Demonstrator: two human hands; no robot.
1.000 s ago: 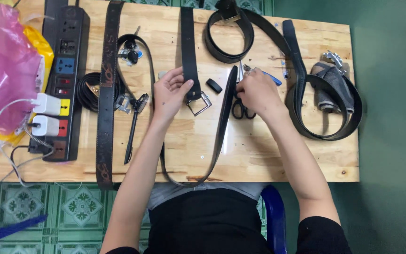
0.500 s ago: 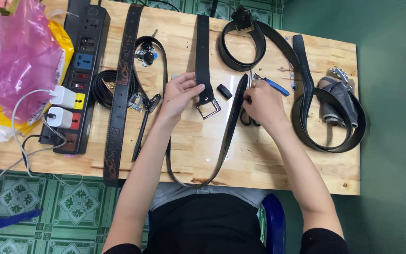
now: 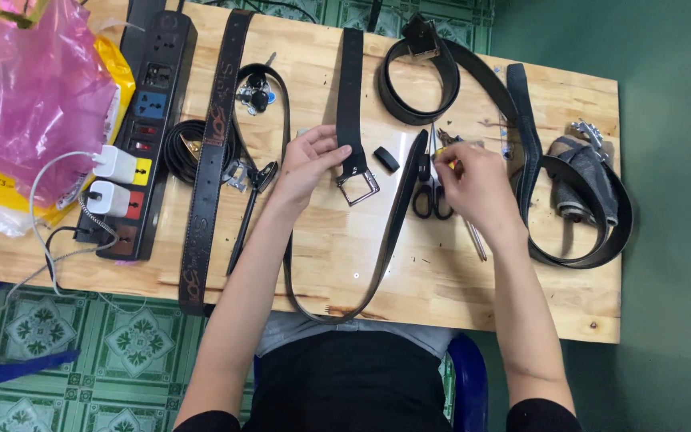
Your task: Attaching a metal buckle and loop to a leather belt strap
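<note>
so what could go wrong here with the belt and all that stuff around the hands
The left hand only pinches the black belt beside its square buckle, so the strap could slide when worked on. The right hand holds a small tool close to the scissors, which it could knock or catch on. A second belt loops over the table edge and might slip off.

Pink translucent plastic bag (image 3: 29, 88) at table's far left corner, bulging, resting on yellow plastic bag (image 3: 9, 188) with dark print. No screens or signs.
</note>
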